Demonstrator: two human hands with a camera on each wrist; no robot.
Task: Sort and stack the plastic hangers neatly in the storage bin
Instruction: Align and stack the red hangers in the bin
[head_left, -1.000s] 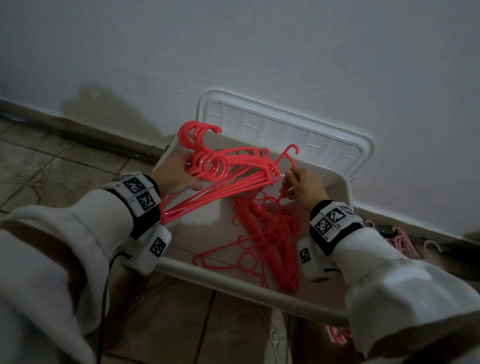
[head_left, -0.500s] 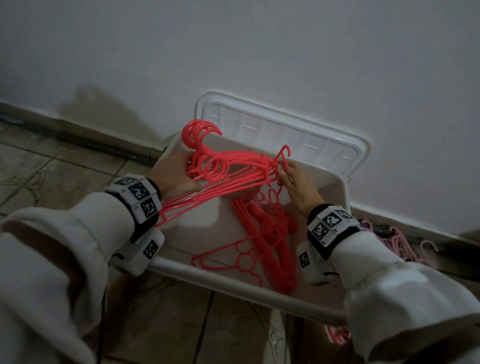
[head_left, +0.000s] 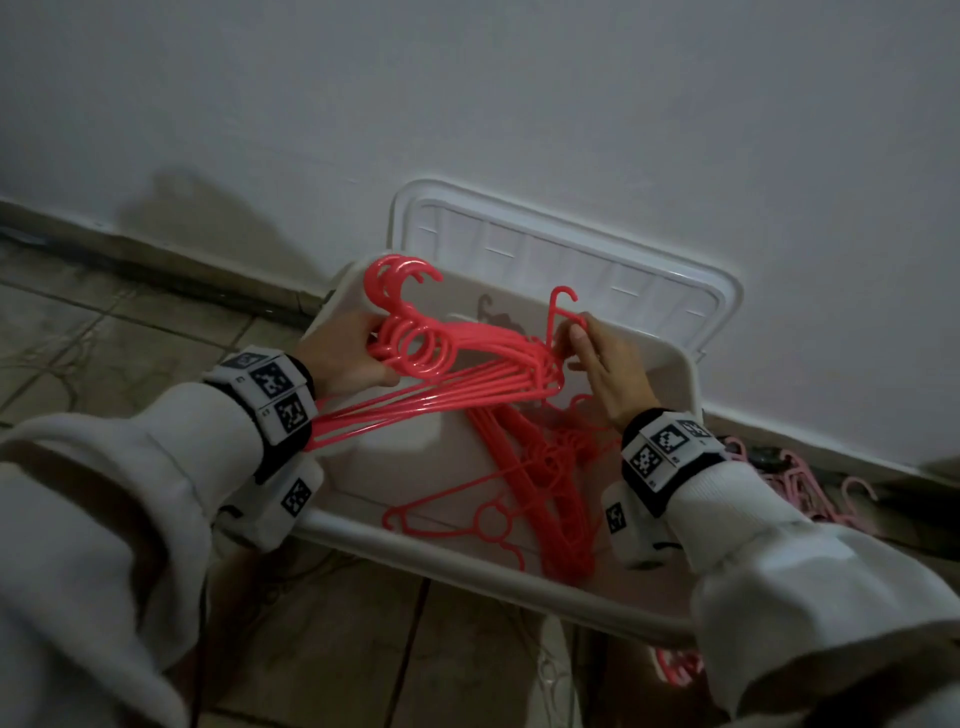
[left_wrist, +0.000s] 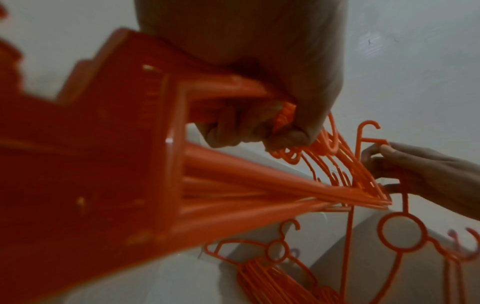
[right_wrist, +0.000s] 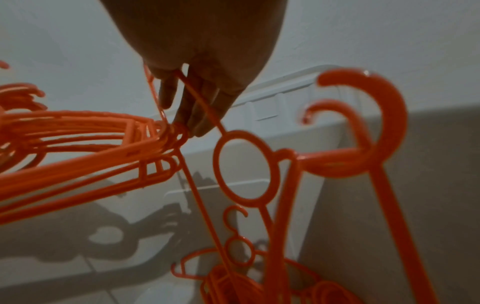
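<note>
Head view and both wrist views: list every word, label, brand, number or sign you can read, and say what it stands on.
No readable text in any view.
Wrist bands: black-and-white square code markers; tiny print beside them is too small to read.
Camera units under the wrists: one code marker each, no words.
Hangers, bin, lid: no lettering visible; small moulded marks on the hangers in the left wrist view are too blurred to read.

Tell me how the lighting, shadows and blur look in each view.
Head view: dim, soft shadow of the left arm on the wall, edges bent by the wide lens. Left wrist view: the bundle of hangers near the lens is a blurred mass; the right hand is dark. Right wrist view: hanger shadows fall on the bin wall; the big hook is soft.
</note>
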